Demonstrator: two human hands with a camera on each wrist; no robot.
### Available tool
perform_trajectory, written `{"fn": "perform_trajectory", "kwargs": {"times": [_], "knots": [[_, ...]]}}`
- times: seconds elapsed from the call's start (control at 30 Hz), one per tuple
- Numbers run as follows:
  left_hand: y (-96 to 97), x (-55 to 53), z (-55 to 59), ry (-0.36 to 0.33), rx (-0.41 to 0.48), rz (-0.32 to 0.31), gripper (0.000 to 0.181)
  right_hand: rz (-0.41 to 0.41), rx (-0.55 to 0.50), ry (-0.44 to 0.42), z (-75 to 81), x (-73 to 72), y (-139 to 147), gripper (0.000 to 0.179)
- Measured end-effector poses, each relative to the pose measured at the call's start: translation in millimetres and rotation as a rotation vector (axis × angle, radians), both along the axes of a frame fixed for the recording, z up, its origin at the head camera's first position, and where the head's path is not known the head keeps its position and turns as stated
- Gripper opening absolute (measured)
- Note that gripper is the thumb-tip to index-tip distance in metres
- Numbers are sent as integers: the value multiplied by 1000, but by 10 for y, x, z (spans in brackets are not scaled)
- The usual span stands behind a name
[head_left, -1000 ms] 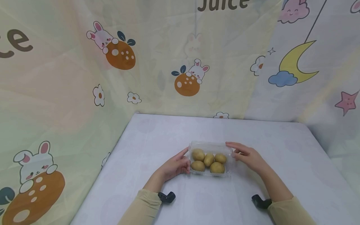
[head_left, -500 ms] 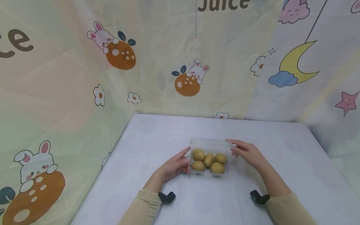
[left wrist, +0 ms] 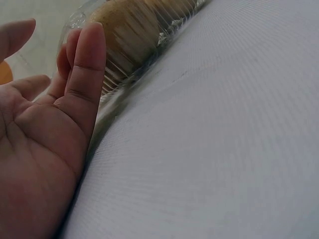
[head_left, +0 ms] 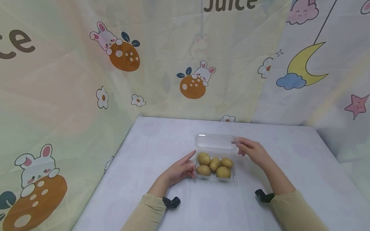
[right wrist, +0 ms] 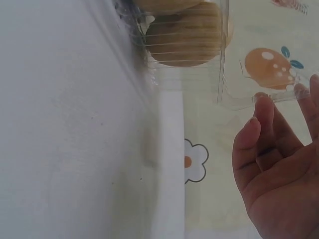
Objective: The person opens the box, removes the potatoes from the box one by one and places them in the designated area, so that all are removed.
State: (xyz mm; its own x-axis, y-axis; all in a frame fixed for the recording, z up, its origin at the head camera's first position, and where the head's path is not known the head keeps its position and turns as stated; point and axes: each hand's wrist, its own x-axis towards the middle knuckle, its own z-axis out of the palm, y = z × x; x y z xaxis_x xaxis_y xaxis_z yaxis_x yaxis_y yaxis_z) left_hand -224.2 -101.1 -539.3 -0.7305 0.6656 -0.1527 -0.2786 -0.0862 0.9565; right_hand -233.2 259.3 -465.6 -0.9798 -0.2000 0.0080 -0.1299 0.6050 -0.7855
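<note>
A clear plastic clamshell box [head_left: 216, 178] sits on the table with several potatoes [head_left: 215, 164] in its base. Its clear lid [head_left: 216, 141] is swung up and back on the far side. My left hand [head_left: 180, 172] rests against the box's left side, index finger straight and fingertips right at the wall; the left wrist view shows them beside the ribbed plastic. My right hand [head_left: 254, 152] has its fingertips at the lid's right edge. In the right wrist view, one fingertip shows behind that clear edge and the other fingers are loosely bent.
The table [head_left: 162, 138] has a pale cloth cover. Printed fabric [head_left: 162, 57] hangs close along its back and left sides. A dark wrist device [head_left: 171, 202] sits on the left forearm, and another device [head_left: 264, 195] on the right.
The lid has swung up and back from over the potatoes. My right hand has moved away from me with it, while the left hand has stayed at the box's side.
</note>
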Motion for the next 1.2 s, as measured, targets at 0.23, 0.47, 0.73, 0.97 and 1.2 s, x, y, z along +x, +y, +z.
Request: {"fn": "perform_trajectory", "kwargs": {"times": [0.23,0.47,0.73,0.97,1.2], "knots": [[-5,-3,-18,0,7,-4,68,0,-12,13,-22,-115,-7,49],[-11,-11,-40,17,21,-19,67,-16,-10,7,7,-149,-20,51],[-16,-12,-50,26,33,-24,66,9,-43,24,-19,-224,-15,50],[-16,5,-9,20,34,-24,66,40,-89,10,-40,-286,-10,51],[-17,0,-8,19,26,-24,66,31,-78,-22,-46,-349,-13,53]]}}
